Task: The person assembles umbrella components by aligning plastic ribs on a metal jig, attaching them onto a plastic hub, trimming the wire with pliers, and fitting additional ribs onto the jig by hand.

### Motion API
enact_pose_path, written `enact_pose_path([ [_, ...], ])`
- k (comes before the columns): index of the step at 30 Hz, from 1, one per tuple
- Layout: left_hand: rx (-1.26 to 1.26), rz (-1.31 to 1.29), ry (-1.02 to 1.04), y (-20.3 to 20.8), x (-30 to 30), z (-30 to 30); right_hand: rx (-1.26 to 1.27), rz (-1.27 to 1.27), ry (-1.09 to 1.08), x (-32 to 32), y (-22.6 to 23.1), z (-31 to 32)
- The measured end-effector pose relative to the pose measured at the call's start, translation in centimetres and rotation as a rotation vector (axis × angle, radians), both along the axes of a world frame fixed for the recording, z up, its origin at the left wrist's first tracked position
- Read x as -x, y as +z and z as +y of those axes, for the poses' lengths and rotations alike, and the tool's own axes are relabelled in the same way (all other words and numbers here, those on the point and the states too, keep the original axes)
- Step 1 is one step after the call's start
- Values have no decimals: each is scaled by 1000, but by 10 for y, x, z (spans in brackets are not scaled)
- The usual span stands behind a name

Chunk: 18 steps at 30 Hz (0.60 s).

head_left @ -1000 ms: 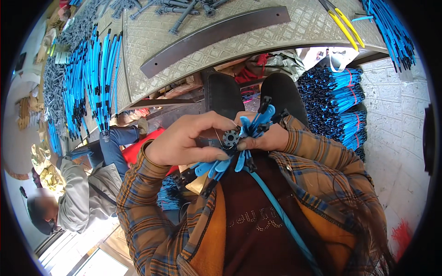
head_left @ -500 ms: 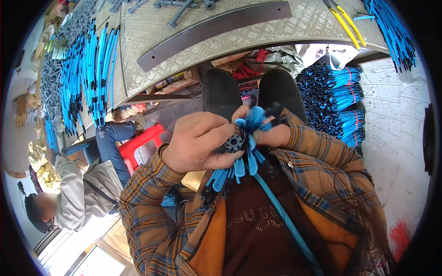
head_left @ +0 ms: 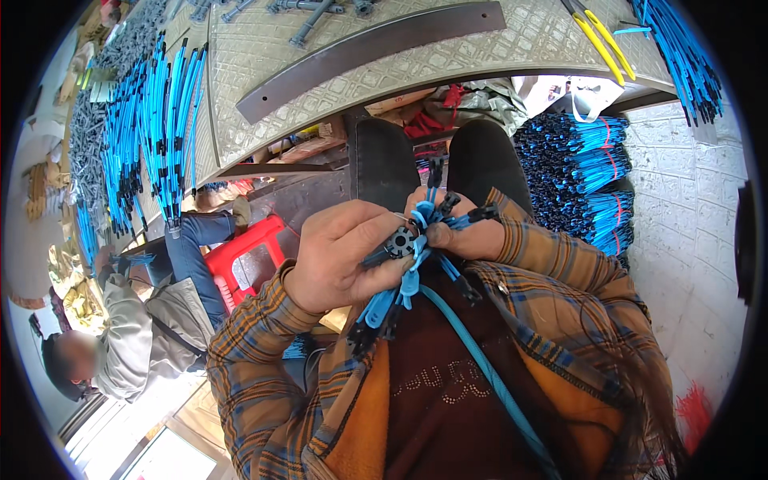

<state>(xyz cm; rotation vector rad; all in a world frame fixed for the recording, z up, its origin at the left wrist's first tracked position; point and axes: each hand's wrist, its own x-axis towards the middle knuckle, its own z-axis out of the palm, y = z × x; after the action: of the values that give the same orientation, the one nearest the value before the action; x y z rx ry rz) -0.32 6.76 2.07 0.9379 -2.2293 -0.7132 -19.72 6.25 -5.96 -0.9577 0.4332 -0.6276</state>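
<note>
My left hand (head_left: 340, 252) is closed round a dark grey round hub (head_left: 400, 242) with a ring of holes in its end. Short blue strips with black tips (head_left: 376, 310) fan out below and beside the hub. Pressed against the same cluster, my right hand (head_left: 472, 238) pinches several blue strips (head_left: 424, 214) between thumb and fingers. Their black ends stick up and out to the right. How the strips join the hub is hidden by my fingers. A blue cord (head_left: 472, 344) runs down over my dark top, below the hands.
Beyond my knees stands a table (head_left: 320, 120) with a dark metal bar (head_left: 376, 56), yellow-handled cutters (head_left: 604, 48), grey bolt-like parts (head_left: 312, 24) and blue rods (head_left: 164, 128). Bundled blue rods (head_left: 588, 180) are stacked at right. A red stool (head_left: 240, 256) and another person (head_left: 160, 320) are at left.
The blue strips by my right hand have spread apart, and their black ends now point up and right. My right thumb has come onto them. The left hand still holds the hub.
</note>
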Motion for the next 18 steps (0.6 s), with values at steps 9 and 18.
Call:
enact_pose_path([
  [9, -122, 64, 57, -2, -3, 2, 228, 121, 59, 0, -13, -13],
  [18, 180, -6, -98, -8, -3, -2, -291, 35, 291, 17, -32, -11],
])
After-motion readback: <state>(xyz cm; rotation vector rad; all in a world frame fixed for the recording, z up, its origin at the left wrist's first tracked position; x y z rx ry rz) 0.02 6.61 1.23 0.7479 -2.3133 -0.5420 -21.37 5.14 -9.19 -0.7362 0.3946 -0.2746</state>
